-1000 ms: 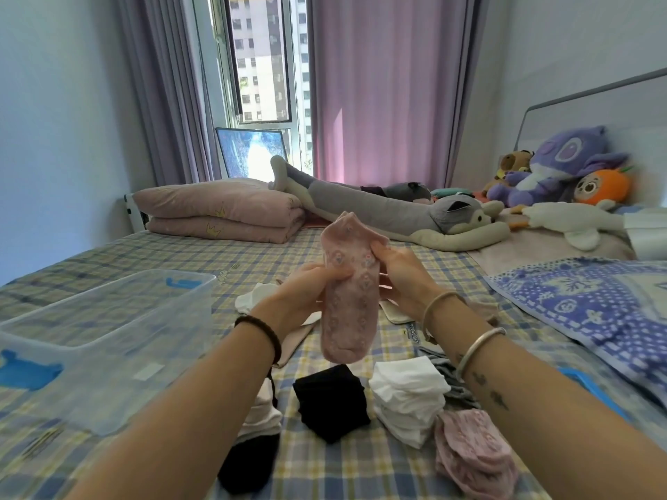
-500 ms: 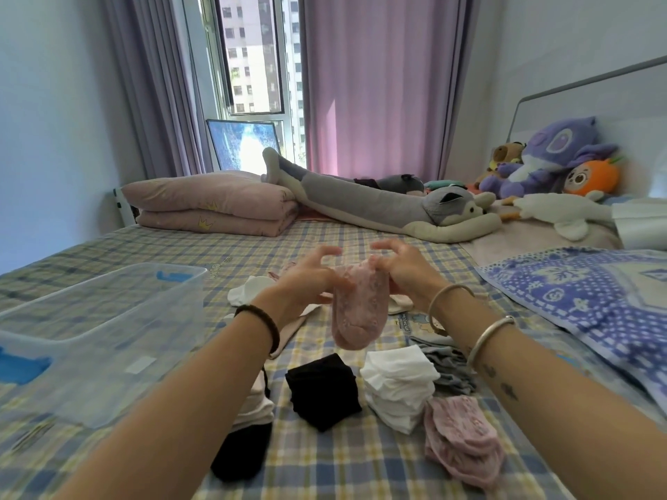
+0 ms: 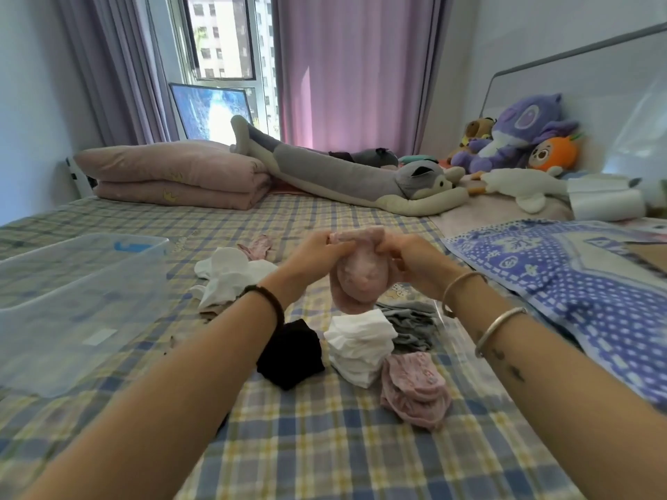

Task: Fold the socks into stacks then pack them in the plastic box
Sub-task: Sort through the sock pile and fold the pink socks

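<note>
1. Pink patterned fabric sock (image 3: 361, 283) is hanging doubled over in the air, above the checked bed sheet (image 3: 325, 445).
2. Left hand (image 3: 314, 256) is pinching the sock's upper edge with thumb and curled fingers. Right hand (image 3: 408, 261) is pinching the same edge from the opposite side.
3. Directly beneath the grip, a white folded sock stack (image 3: 361, 346) is sitting. A black folded sock bundle (image 3: 290, 353) is lying just left of it, and a pink folded sock pile (image 3: 415, 391) is touching its near right side.
4. Grey crumpled socks (image 3: 411, 328) are lying under the right wrist.
5. Loose white socks (image 3: 231, 279) are lying left of the grip.
6. Clear plastic box (image 3: 72, 301) is sitting well to the left of the grip.
</note>
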### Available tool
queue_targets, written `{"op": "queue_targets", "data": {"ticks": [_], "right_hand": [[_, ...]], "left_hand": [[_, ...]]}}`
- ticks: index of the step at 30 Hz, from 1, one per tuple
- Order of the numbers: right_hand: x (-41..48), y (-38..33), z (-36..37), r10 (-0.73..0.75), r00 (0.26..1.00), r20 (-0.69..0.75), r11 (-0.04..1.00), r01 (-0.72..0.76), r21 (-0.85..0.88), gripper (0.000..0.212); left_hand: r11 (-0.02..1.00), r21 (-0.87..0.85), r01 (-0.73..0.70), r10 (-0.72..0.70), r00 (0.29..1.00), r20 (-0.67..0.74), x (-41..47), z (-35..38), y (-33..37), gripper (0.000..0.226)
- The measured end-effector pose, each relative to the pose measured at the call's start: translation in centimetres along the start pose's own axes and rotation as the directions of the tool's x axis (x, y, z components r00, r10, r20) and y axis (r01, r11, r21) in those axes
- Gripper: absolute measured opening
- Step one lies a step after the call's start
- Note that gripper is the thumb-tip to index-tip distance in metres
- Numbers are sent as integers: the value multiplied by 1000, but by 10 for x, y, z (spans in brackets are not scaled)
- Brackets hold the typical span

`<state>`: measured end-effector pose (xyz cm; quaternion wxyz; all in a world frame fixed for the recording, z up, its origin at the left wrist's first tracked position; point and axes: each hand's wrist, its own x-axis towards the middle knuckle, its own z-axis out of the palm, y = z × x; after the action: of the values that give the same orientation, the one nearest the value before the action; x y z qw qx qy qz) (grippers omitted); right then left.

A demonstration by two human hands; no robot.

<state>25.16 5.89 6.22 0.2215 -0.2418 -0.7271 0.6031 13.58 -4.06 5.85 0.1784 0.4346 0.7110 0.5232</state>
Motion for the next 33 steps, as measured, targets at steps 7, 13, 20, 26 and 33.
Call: {"op": "queue_targets", "data": {"ticks": [7,13,20,26,33], "right_hand": [[-38,47,-28,214,975,60,975,-217,52,27],[-61,106,-46,313,937,156,949,-315,-14,7],[-58,122,-33,274,961,42,881,-233,-411,17],[-55,118,-30,295,950,105,763,-168,-624,31],[-57,117,-50,515,851,97,795,-434,-423,35]], "left_hand": [[972,-34,234,-225,959,170,-17,72,-16,30],[914,386,124,-233,939,251,-28,98,-30,43],[473,810,-347,64,930,361,-40,96,-24,17],[317,850,-420,-236,833,500,-47,106,-27,20],[583,750,-313,-327,755,569,-39,97,-19,37]]}}
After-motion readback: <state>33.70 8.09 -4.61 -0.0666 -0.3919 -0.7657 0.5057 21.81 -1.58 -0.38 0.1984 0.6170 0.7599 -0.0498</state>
